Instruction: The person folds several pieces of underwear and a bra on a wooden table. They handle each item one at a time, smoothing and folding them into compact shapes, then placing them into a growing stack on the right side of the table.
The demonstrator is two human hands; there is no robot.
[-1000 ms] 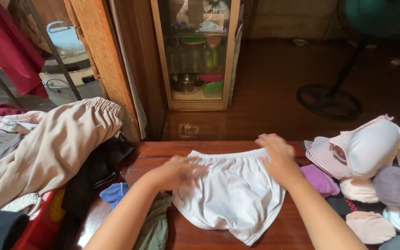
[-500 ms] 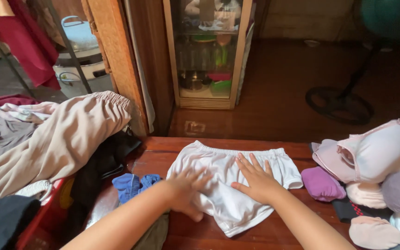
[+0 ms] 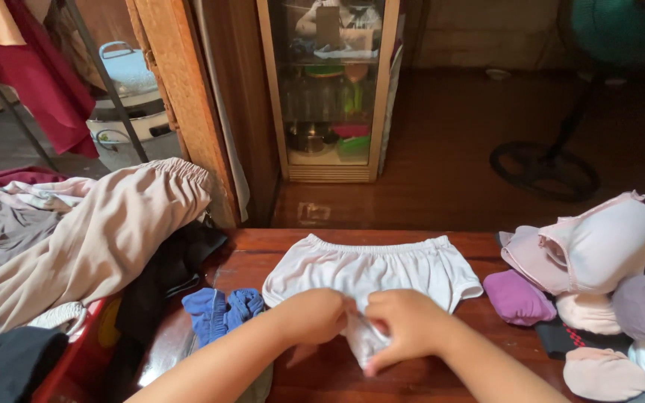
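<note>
White underpants (image 3: 371, 269) lie flat on a dark wooden table (image 3: 259, 257), waistband away from me. My left hand (image 3: 315, 315) and my right hand (image 3: 404, 322) are side by side at the garment's near end. Both pinch the crotch part of the white underpants, which is bunched up between the fingers.
A heap of beige and grey clothes (image 3: 83, 235) fills the left side, over a red basket (image 3: 76, 354). Blue cloth (image 3: 222, 310) lies beside my left arm. Folded underwear and a pink bra (image 3: 599, 246) are stacked at the right. Beyond the table stand a glass cabinet (image 3: 330, 89) and a fan base (image 3: 543, 168).
Both hands slid from flat on the underpants toward me. They now grip its near end, which has lifted and bunched.
</note>
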